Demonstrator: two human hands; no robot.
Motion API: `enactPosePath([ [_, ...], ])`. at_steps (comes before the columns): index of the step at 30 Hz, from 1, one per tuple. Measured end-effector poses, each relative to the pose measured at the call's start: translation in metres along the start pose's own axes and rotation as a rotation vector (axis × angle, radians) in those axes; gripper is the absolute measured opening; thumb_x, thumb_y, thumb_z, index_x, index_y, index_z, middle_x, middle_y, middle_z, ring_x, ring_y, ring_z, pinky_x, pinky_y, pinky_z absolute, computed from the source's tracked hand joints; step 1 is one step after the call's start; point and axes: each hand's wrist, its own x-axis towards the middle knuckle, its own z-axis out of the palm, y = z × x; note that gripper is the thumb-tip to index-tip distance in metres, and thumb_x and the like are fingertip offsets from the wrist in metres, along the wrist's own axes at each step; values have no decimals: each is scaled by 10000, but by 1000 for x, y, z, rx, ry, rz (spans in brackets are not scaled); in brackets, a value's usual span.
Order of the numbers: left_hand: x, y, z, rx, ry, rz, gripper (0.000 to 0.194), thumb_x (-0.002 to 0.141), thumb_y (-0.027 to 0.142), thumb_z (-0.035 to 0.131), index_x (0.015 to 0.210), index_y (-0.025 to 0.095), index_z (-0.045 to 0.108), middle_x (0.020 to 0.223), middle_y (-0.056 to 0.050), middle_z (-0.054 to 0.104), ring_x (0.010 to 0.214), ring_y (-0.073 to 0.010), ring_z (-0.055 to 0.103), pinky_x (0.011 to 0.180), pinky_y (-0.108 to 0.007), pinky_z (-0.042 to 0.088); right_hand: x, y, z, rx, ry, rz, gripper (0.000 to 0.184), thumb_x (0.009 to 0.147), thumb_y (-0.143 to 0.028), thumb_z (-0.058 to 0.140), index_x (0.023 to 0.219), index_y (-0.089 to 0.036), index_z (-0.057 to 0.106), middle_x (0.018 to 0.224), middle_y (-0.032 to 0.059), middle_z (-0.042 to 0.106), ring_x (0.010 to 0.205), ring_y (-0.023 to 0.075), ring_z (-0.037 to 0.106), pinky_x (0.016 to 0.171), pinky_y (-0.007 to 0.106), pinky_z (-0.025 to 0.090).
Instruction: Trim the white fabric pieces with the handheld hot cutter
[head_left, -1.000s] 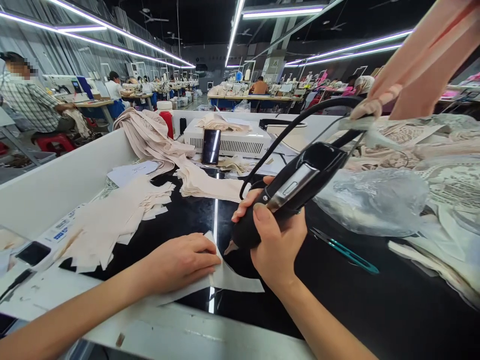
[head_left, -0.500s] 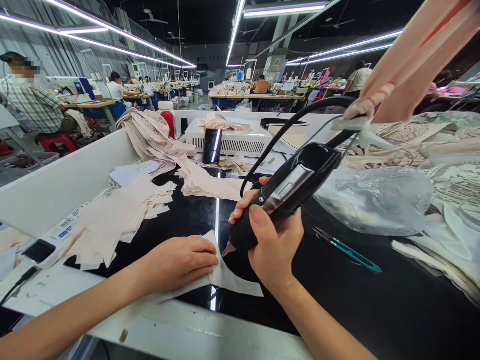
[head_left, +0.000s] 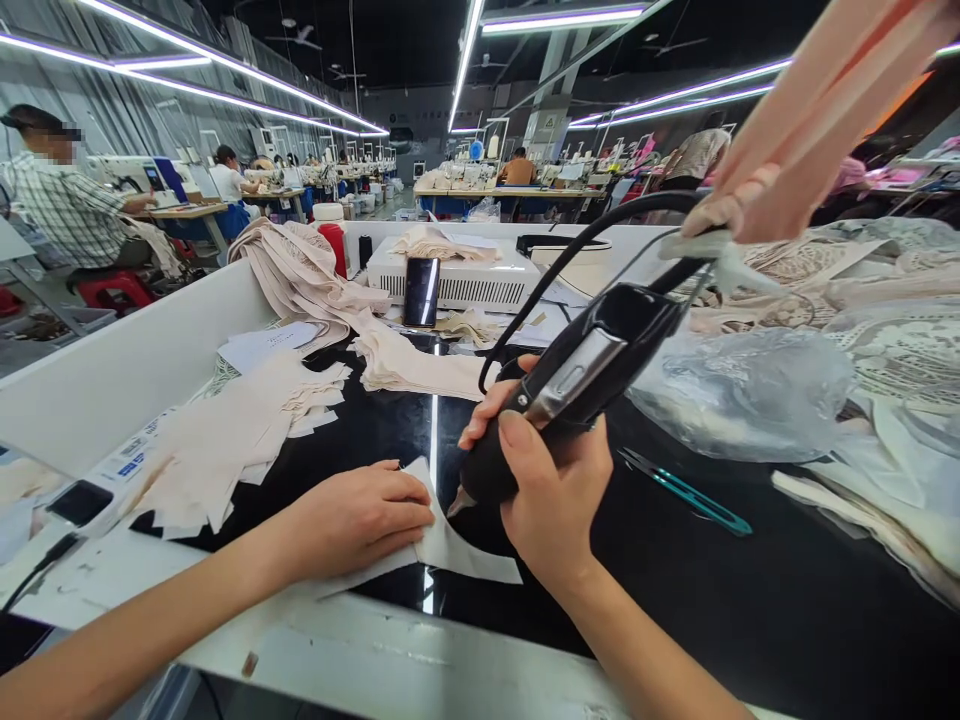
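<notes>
The black tabletop (head_left: 750,610) takes up most of the view, bounded on the left by a white side wall (head_left: 112,380) and at the near side by a white edge strip where the forearms cross. A large stack of beige cut pieces (head_left: 225,440) lies left of centre, looking already trimmed, with more beige fabric (head_left: 300,270) draped farther back near a white box unit (head_left: 465,280); on the right sit a clear plastic bag (head_left: 742,395) and lace fabric (head_left: 900,350), which may be work yet to do, though the pictures do not say. The black corded tool (head_left: 577,385) is gripped in the right hand (head_left: 551,495), fingers wrapped tight round its barrel, thumb on top, its pointed tip angled down just above or at the upper edge of the white piece (head_left: 450,550); whether it touches cannot be told. The left hand (head_left: 360,520) lies flat, fingers together, pressing that piece down near the table's front edge. The piece looks only partly worked, its right tail loose on the table. Teal snips (head_left: 690,492) lie to the right, well apart. Open black surface lies to the right and front of the tool hand; the left side is crowded by the stack, and the cord (head_left: 585,245) loops overhead behind the tool.
</notes>
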Motion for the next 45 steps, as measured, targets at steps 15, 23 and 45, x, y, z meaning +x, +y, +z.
enactPosePath([
  [15, 21, 44, 8, -52, 40, -95, 293, 1184, 200, 473, 1122, 150, 756, 1063, -91, 757, 967, -213, 722, 899, -313, 609, -21, -28, -36, -19, 42, 12, 406, 844, -402, 954, 1169, -301, 734, 843, -49, 766, 608, 123, 709, 576, 240, 633],
  [23, 2, 40, 13, -173, 105, -104, 278, 1179, 191, 501, 1182, 159, 777, 1094, -84, 765, 1013, -193, 726, 933, -267, 580, -22, -28, -35, -45, 54, -24, 373, 873, -358, 920, 1171, -287, 707, 838, -39, 756, 604, 138, 690, 554, 263, 622],
  [45, -3, 40, 25, -158, 133, -87, 254, 1147, 143, 518, 1209, 177, 763, 1144, -96, 765, 1018, -199, 733, 915, -274, 605, -18, -17, -14, -68, 35, 33, 311, 894, -343, 863, 1134, -294, 671, 836, -55, 708, 609, 129, 673, 582, 274, 616],
])
